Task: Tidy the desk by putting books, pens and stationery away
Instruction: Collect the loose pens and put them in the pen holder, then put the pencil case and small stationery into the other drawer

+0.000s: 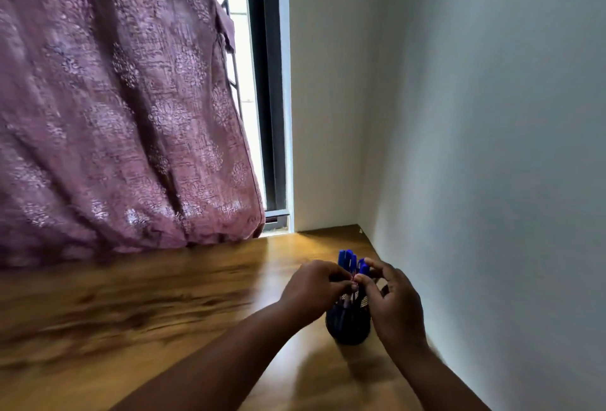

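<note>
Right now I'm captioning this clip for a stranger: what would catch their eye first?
The big mauve patterned curtain fills the upper left, draping onto the wooden desk. Low and right of centre, the left hand and right hand meet over blue-capped pens standing in a dark mesh pen holder near the white wall.

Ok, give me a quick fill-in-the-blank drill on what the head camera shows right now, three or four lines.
1. The blue-capped pens stand in a dark mesh ____.
2. That dark mesh holder sits on the wooden desk near the plain ____ on the right.
3. The left hand and right hand meet at the pens' ____ ends.
4. Left of the window hangs a patterned ____ curtain.

Missing: holder; wall; top; purple
</note>
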`<state>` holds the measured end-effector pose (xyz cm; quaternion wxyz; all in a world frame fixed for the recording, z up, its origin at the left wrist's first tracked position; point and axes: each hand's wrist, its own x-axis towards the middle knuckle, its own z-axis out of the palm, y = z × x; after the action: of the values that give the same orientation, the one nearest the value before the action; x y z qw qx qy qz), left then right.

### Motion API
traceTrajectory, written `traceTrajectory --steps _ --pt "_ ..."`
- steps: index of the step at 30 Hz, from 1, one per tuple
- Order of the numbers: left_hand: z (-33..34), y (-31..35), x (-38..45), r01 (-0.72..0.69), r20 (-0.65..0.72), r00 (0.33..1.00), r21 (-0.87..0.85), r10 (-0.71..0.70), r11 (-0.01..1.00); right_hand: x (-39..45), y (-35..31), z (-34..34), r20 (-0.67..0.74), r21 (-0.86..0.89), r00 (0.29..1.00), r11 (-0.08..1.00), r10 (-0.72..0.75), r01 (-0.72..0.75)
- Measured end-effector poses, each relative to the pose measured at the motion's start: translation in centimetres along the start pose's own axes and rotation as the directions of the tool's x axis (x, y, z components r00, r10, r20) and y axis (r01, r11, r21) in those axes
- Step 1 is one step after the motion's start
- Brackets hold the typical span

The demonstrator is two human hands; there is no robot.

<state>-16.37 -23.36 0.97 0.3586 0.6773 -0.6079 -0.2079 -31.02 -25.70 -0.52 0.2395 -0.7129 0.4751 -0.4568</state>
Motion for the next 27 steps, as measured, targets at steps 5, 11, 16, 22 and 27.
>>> traceTrajectory --steps 5,11,16,22,27 --pt "0.3 -0.1 -0.3 -0.037 -0.078 0.996 0.144 0.049 0.989 0.2 0.3 0.6 -0.026 -0.154 0.997 0.986 -0.067 0.062" --pt "-1.2 -0.9 -2.0 -0.026 -0.185 0.982 0.092 0.042 0.995 -0.3 0.2 0.7 -0.087 -0.16 0.995 0.987 -0.043 0.029" --pt "-5.0 -3.9 -6.4 0.028 -0.186 0.983 0.143 -0.001 0.989 -2.6 -2.2 0.3 -0.192 -0.059 0.981 0.998 0.018 -0.03" --pt "-10.4 -9.9 -14.7 0.209 -0.233 0.961 0.268 -0.147 0.94 -7.0 -3.4 5.7 -0.072 -0.276 0.997 0.961 -0.004 -0.016" --pt "-16.2 -14.9 -24.1 0.271 -0.268 0.948 0.403 -0.17 0.874 -15.2 -9.8 12.4 0.183 -0.184 0.95 0.941 -0.253 0.286"
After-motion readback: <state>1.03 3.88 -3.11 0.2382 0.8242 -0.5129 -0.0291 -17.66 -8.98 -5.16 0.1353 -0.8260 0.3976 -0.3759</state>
